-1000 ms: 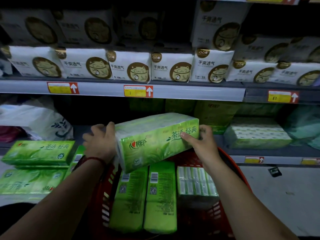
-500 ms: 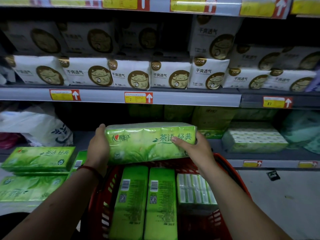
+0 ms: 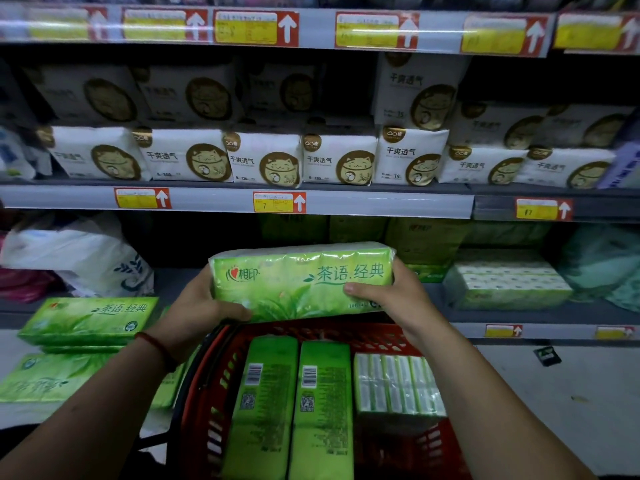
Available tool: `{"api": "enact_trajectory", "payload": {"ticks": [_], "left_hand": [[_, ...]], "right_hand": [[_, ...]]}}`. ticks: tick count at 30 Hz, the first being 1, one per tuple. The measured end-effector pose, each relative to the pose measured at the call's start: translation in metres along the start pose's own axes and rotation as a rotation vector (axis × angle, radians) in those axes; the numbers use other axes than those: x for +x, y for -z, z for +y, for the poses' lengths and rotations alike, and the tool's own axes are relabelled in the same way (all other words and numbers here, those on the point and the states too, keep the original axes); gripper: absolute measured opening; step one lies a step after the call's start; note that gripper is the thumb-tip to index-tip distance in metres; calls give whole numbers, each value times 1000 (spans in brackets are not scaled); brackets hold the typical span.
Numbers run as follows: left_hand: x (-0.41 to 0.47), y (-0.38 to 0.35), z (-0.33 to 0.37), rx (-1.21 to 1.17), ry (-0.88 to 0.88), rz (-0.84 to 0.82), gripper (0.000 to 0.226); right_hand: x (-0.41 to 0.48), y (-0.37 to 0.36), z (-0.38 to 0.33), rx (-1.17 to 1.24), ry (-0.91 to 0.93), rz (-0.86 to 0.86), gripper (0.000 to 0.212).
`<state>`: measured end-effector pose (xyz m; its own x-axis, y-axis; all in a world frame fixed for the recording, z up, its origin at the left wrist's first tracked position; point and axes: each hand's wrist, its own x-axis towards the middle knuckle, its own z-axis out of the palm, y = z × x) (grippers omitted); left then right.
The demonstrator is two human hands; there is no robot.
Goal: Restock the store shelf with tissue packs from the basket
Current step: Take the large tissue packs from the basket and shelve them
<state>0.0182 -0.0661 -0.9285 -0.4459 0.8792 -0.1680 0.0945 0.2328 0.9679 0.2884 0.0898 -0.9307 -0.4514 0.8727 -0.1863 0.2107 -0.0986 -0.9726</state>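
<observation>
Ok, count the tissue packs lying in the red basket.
3: the left green pack and middle green pack, barcodes up, side by side; the right pack, white tissues showing. The held pack is excluded. More may be hidden underneath.

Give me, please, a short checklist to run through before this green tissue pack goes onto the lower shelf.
1. Grip: left hand and right hand hold the green tissue pack at its two ends - ok.
2. Pack level, label facing the person - ok.
3. Pack lifted out of the red basket - ok.
4. Open gap on the lower shelf straight ahead - ok.
5. Depth of that gap, in shadow - cannot tell.
6. White bag left of the gap clear of the path - cannot tell.
</observation>
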Motion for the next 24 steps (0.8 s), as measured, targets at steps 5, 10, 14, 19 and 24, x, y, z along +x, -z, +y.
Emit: {"api": "enact_trajectory", "payload": {"ticks": [5, 10, 14, 19, 24], "left_hand": [[-9, -17, 7, 12, -40, -9, 77], [-15, -45, 24, 122, -58, -163, 64], [-5, -85, 33, 228, -92, -278, 78], [26, -162, 41, 290, -160, -316, 84], [70, -250, 50, 300, -190, -321, 80]], "right_hand": [[-12, 24, -6, 31, 55, 29, 66], [-28, 66, 0, 14, 18, 71, 67], [-40, 113, 6, 6, -11, 118, 60], [-42, 180, 18, 73, -29, 258, 67], [-26, 252, 31, 165, -25, 407, 80]]}}
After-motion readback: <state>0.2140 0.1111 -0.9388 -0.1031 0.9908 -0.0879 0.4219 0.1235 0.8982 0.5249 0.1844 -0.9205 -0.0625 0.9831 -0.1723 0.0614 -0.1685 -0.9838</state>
